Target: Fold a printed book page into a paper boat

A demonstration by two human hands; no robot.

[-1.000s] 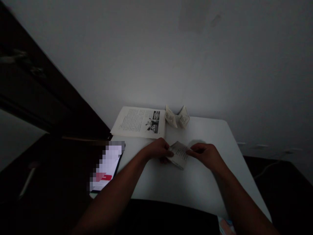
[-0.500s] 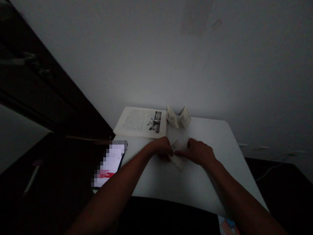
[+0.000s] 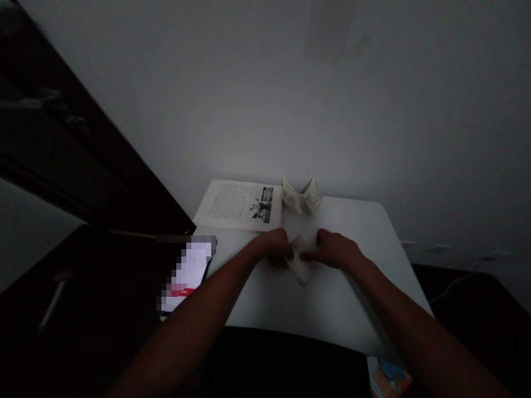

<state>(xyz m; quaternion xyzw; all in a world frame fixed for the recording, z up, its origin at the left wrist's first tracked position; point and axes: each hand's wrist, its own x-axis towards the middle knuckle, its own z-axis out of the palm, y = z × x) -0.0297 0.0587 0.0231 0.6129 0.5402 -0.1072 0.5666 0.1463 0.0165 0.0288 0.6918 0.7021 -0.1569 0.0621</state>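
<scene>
Pinching paper (image 3: pixel 302 270) with my left hand (image 3: pixel 275 243), right hand (image 3: pixel 335 249) touching it, grasp unclear, I judge it light, easily creased, best held by edges nearest them.

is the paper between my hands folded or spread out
Folded: the paper has a small angular outline, with an edge raised beside the left hand. The right hand hides part of its shape.

Dim room, pale wall (image 3: pixel 232 110) before you.
At left you have a dark door (image 3: pixel 95 160) with a handle (image 3: pixel 50 99) and dark floor (image 3: pixel 108 293); your white table (image 3: pixel 365 226) stands by the far wall, a thin cable (image 3: pixel 458 283) low at right.
</scene>
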